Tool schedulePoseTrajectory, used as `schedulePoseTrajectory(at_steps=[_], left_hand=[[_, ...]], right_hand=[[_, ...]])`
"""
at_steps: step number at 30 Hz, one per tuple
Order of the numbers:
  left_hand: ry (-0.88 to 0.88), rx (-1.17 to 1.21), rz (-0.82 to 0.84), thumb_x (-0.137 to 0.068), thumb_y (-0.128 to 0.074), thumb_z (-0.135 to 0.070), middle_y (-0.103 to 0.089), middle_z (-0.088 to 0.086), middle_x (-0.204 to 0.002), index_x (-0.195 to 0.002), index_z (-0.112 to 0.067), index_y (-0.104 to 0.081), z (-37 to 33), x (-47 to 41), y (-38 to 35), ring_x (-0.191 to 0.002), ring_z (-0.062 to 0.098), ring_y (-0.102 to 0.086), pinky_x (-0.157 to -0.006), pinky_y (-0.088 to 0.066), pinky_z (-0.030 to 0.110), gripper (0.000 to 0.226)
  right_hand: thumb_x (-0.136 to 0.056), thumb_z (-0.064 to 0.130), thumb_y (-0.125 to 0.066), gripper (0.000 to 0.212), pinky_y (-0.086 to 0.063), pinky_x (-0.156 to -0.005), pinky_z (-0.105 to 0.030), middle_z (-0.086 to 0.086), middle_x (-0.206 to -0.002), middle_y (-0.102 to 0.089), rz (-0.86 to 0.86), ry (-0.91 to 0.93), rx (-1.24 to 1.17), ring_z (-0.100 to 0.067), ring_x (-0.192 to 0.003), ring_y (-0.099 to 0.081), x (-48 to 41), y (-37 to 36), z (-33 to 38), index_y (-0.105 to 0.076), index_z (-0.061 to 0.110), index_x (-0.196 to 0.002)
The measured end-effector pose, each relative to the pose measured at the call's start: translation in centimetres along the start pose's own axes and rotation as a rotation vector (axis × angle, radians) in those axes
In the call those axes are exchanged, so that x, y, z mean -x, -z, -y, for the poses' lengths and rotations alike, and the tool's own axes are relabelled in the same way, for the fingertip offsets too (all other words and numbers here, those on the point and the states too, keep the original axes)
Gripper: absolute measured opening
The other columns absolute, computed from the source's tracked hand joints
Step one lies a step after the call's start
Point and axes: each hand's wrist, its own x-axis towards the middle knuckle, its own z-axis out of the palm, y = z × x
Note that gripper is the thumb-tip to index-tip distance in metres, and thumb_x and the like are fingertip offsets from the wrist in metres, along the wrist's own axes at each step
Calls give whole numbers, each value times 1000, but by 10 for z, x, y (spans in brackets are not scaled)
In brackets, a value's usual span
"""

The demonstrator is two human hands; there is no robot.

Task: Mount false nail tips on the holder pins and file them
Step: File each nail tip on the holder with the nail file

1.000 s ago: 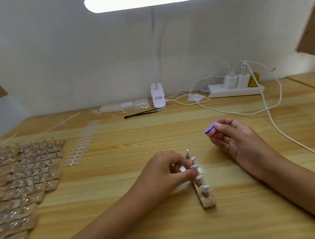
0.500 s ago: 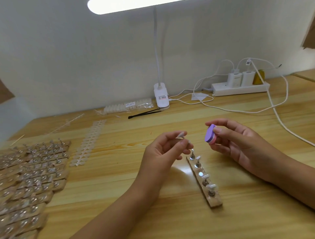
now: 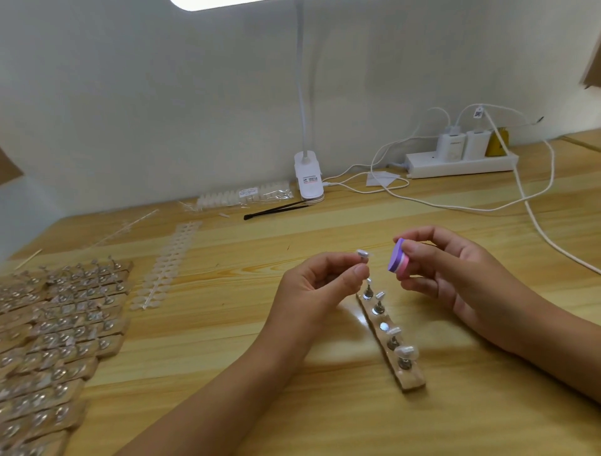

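The left hand (image 3: 320, 286) is pinching a pin with its nail tip (image 3: 363, 255) (lifted above the wooden holder (image 3: 410, 377)); the right hand (image 3: 455, 270) is gripping a purple-pink file block (image 3: 399, 260).

Bright, even light falls from the lamp (image 3: 211, 4), blown out white at 12 o'clock, leaving soft faint shadows and one small glare patch on the table (image 3: 227, 325) near centre, while wide-angle bending and smearing grow toward 9 and 3 o'clock.
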Motion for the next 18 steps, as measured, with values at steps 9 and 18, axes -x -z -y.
schedulePoseTrajectory(at_steps=[9, 18], left_hand=[[-93, -145, 87, -87, -70, -10, -72, -10, -81, -78, -25, -68, -2, 4, -3, -72, -1, -63, -71, -49, 14, 17], [-131, -194, 112, -88, -71, -11, -71, -7, -80, -78, -27, -68, -3, 7, -4, -72, 2, -62, -72, -51, 18, 19]], right_hand=[[-75, 30, -80, 23, -56, -66, -21, -6, -84, -71, 140, 35, 60, -11, -75, -68, 5, -3, -1, -74, 22, -96], [-80, 26, -77, 20, -55, -66, -20, -5, -84, -71, 175, 29, 77, -10, -73, -68, 5, 0, -1, -74, 20, -99]])
